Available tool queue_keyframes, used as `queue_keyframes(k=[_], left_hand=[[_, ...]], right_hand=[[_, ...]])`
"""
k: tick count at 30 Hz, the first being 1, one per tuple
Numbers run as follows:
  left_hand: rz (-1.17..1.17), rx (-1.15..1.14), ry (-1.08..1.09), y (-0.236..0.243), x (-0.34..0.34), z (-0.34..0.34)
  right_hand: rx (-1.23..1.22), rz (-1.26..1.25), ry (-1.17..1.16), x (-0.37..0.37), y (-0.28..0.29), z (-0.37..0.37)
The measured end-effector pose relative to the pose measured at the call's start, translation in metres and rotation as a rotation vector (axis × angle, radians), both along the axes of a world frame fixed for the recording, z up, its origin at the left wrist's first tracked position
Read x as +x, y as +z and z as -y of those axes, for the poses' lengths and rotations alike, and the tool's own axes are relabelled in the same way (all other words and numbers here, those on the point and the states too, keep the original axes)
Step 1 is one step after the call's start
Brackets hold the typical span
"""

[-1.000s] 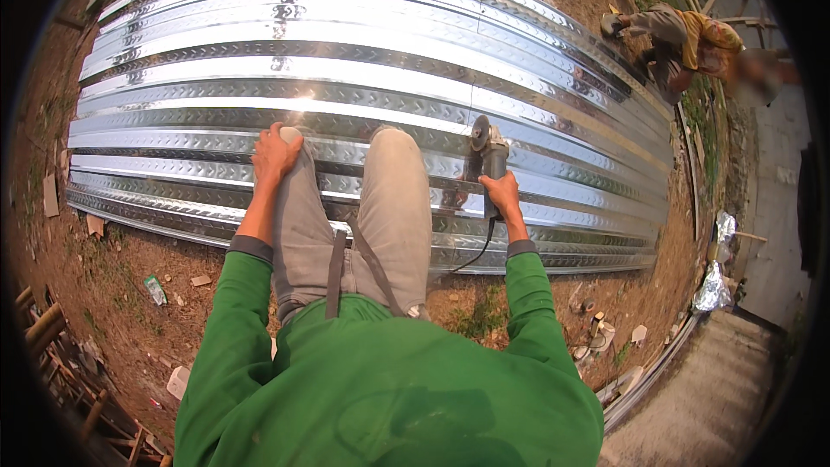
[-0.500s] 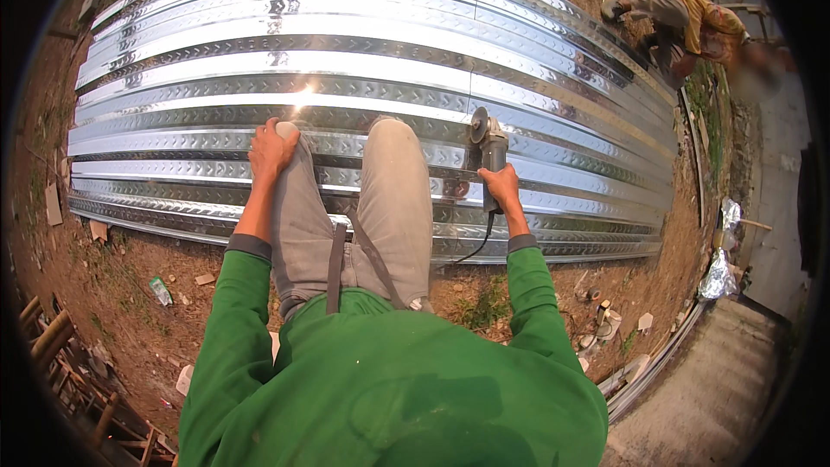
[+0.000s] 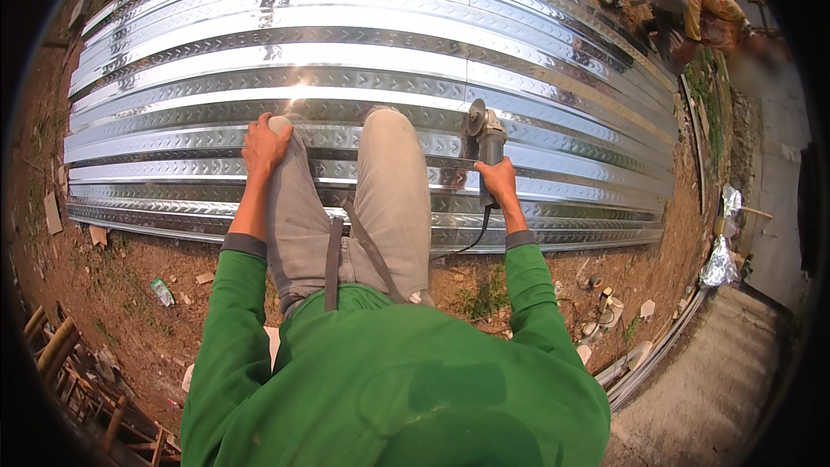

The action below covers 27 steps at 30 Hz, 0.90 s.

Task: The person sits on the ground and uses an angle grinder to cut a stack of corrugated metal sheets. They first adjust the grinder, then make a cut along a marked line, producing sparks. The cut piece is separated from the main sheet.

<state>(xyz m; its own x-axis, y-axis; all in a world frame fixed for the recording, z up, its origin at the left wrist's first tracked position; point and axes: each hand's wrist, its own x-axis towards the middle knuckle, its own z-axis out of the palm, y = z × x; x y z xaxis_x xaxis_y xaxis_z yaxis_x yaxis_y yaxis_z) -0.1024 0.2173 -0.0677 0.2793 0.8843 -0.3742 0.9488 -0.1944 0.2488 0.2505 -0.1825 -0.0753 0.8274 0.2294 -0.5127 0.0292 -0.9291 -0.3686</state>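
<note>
Beneath my knees lies a wide sheet of shiny ribbed metal (image 3: 363,56), stamped with small chevrons. My right hand (image 3: 499,180) is wrapped round the body of an angle grinder (image 3: 491,145), held over the sheet to the right of my knees. The grinder's round disc (image 3: 476,117) points away from me, close to a thin dark line that runs across the ribs. Whether the disc touches the metal I cannot tell. My left hand (image 3: 263,145) rests against my left knee, its fingers lying over the knee's outer side and holding nothing.
A black power cord (image 3: 471,246) trails from the grinder toward my right leg. Another person (image 3: 692,13) crouches at the far right beside the sheet. Crumpled foil (image 3: 720,264) lies by a concrete slab (image 3: 700,372). Bamboo poles (image 3: 56,348) are piled at the lower left.
The view has shifted slightly, and the grinder's disc sits a little higher and farther left in it. Both hands keep the same places, the right one still holding the angle grinder.
</note>
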Motion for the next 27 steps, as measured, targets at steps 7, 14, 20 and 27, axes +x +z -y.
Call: queue_keyframes(k=[7,14,20,27], left_hand=[[0.002,0.008,0.005,-0.004,-0.001,-0.001],[0.000,0.005,0.005,-0.002,-0.001,0.000],[0.000,0.008,-0.002,-0.004,-0.002,-0.001],[-0.001,0.004,-0.002,-0.008,-0.002,-0.002]], right_hand=[[-0.009,0.045,0.015,-0.001,-0.006,0.002],[-0.025,0.027,0.005,-0.002,-0.008,0.005],[-0.054,-0.003,0.025,-0.004,-0.002,0.006],[0.018,-0.005,-0.022,-0.011,-0.007,0.017]])
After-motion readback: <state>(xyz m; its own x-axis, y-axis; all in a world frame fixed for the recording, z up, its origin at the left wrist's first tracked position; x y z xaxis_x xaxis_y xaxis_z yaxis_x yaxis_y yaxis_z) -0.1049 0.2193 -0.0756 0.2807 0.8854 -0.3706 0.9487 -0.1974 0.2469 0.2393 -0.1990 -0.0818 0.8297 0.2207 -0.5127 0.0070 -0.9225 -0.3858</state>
